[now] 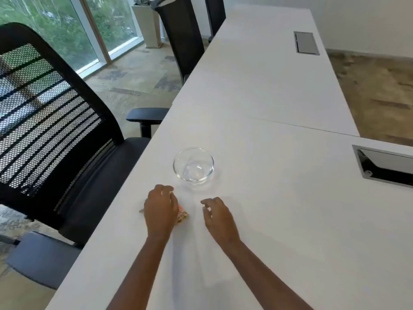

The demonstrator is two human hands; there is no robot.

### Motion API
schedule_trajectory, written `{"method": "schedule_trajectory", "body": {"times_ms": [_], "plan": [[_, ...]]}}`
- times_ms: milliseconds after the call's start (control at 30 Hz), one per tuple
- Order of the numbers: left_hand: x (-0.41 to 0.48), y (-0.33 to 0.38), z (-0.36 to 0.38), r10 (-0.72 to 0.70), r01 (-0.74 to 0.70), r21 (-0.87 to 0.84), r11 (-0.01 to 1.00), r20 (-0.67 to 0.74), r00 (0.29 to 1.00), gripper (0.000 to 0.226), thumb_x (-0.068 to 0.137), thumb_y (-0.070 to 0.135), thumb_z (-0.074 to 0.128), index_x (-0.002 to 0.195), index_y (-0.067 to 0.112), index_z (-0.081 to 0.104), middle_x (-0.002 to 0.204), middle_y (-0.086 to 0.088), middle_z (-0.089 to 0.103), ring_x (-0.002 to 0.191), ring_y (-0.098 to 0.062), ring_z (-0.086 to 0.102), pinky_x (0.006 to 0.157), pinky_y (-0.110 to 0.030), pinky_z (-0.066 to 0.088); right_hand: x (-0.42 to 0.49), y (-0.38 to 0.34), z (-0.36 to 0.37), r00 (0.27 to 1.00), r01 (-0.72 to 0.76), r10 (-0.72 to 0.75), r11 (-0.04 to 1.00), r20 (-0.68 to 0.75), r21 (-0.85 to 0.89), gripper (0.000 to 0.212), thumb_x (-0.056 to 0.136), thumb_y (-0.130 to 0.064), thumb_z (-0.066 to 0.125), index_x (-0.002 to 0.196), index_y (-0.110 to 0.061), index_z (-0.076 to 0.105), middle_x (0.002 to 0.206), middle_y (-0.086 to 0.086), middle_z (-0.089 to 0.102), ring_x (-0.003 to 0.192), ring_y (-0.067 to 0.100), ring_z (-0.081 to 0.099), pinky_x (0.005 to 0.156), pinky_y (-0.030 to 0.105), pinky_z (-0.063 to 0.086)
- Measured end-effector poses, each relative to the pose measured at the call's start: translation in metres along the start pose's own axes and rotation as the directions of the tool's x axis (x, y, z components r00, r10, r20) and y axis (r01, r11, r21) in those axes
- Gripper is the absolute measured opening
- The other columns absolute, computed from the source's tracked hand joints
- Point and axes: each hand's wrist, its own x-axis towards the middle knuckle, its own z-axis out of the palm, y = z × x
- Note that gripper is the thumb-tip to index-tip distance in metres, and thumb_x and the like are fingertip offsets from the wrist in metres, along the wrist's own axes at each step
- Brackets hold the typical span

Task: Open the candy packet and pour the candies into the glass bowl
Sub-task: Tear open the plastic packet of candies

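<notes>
An empty clear glass bowl (193, 164) stands on the white table (279, 220), just beyond my hands. My left hand (159, 209) rests palm down over the candy packet (182, 216), fingers curled on it. Only a small pink and yellowish corner of the packet shows at the hand's right side; the rest is hidden. My right hand (218, 214) hovers a short way to the right of the packet, fingers loosely apart and holding nothing.
A black mesh office chair (55, 130) stands close against the table's left edge, more chairs (183, 36) farther back. Two cable hatches are set in the tabletop, one at the right (384, 164) and one far back (306, 43).
</notes>
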Motion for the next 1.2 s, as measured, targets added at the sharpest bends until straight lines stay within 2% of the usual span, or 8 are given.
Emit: {"method": "schedule_trajectory", "body": {"times_ms": [267, 433, 667, 733, 867, 967, 1100, 1200], "plan": [[0.026, -0.049, -0.009, -0.309, 0.233, 0.279, 0.932, 0.271, 0.912, 0.027, 0.094, 0.012, 0.039, 0.114, 0.002, 0.054, 0.115, -0.019, 0.055, 0.105, -0.036, 0.055, 0.087, -0.042, 0.044, 0.016, -0.023, 0.028, 0.975, -0.148, 0.127, 0.983, 0.184, 0.109, 0.038, 0.09, -0.01, 0.051, 0.128, -0.012, 0.054, 0.13, 0.015, 0.053, 0.119, 0.025, 0.053, 0.098, 0.026, 0.04], [0.033, -0.057, -0.017, -0.425, 0.472, -0.032, 0.881, 0.383, 0.82, 0.019, 0.089, 0.013, 0.048, 0.091, 0.004, 0.065, 0.098, -0.015, 0.067, 0.095, -0.034, 0.059, 0.083, -0.038, 0.047, 0.014, -0.014, 0.023, 0.966, -0.204, 0.172, 0.966, 0.193, 0.159, 0.036, 0.089, -0.009, 0.051, 0.125, -0.012, 0.056, 0.129, 0.014, 0.056, 0.119, 0.022, 0.054, 0.096, 0.021, 0.039], [0.028, -0.014, -0.036, -0.305, 0.58, -0.45, 0.679, 0.546, 0.78, 0.022, 0.085, 0.006, 0.06, 0.064, 0.002, 0.061, 0.071, -0.011, 0.06, 0.055, -0.016, 0.051, 0.035, -0.011, 0.045, 0.003, -0.003, -0.003, 0.965, -0.262, 0.245, 0.907, 0.093, 0.331, 0.025, 0.089, -0.006, 0.051, 0.109, -0.005, 0.067, 0.094, 0.002, 0.061, 0.089, 0.017, 0.059, 0.087, 0.028, 0.049], [0.024, 0.01, -0.041, -0.266, 0.593, -0.522, 0.614, 0.57, 0.777, 0.025, 0.084, 0.004, 0.059, 0.06, 0.007, 0.06, 0.063, -0.006, 0.058, 0.051, -0.012, 0.053, 0.034, -0.007, 0.043, 0.0, -0.002, -0.016, 0.963, -0.263, 0.263, 0.872, 0.059, 0.413, 0.022, 0.089, -0.003, 0.051, 0.104, -0.003, 0.068, 0.089, 0.003, 0.062, 0.079, 0.018, 0.06, 0.082, 0.033, 0.053], [0.008, 0.054, -0.045, -0.191, 0.584, -0.612, 0.533, 0.585, 0.788, 0.026, 0.082, -0.004, 0.056, 0.06, 0.008, 0.062, 0.049, 0.002, 0.063, 0.047, -0.012, 0.058, 0.048, -0.018, 0.05, -0.006, -0.003, -0.046, 0.954, -0.249, 0.299, 0.778, 0.009, 0.577, 0.021, 0.089, -0.002, 0.049, 0.096, -0.003, 0.068, 0.072, 0.001, 0.063, 0.06, 0.01, 0.061, 0.061, 0.015, 0.053], [-0.01, 0.081, -0.036, -0.159, 0.519, -0.626, 0.582, 0.539, 0.827, 0.021, 0.08, -0.002, 0.055, 0.062, 0.005, 0.064, 0.058, -0.01, 0.063, 0.059, -0.025, 0.056, 0.067, -0.035, 0.049, -0.009, -0.004, -0.068, 0.947, -0.252, 0.321, 0.699, 0.021, 0.669, 0.018, 0.09, -0.005, 0.051, 0.084, -0.008, 0.067, 0.069, 0.002, 0.065, 0.059, 0.01, 0.064, 0.06, 0.015, 0.056], [-0.032, 0.11, -0.022, -0.119, 0.387, -0.619, 0.684, 0.428, 0.896, 0.017, 0.08, 0.006, 0.06, 0.064, 0.01, 0.063, 0.051, 0.006, 0.059, 0.041, 0.001, 0.055, 0.047, -0.005, 0.039, -0.011, 0.0, -0.086, 0.93, -0.303, 0.367, 0.762, 0.005, 0.573, 0.015, 0.084, -0.021, 0.064, 0.077, -0.009, 0.068, 0.082, 0.014, 0.073, 0.079, 0.026, 0.072, 0.081, 0.039, 0.06], [-0.043, 0.123, -0.016, -0.096, 0.341, -0.63, 0.698, 0.39, 0.916, 0.032, 0.081, 0.007, 0.061, 0.052, 0.017, 0.052, 0.046, 0.007, 0.055, 0.036, 0.007, 0.052, 0.041, -0.004, 0.037, -0.016, 0.006, -0.093, 0.905, -0.352, 0.426, 0.752, -0.004, 0.557, 0.024, 0.08, -0.018, 0.069, 0.092, 0.003, 0.068, 0.094, 0.023, 0.073, 0.087, 0.032, 0.072, 0.085, 0.044, 0.058]]}}
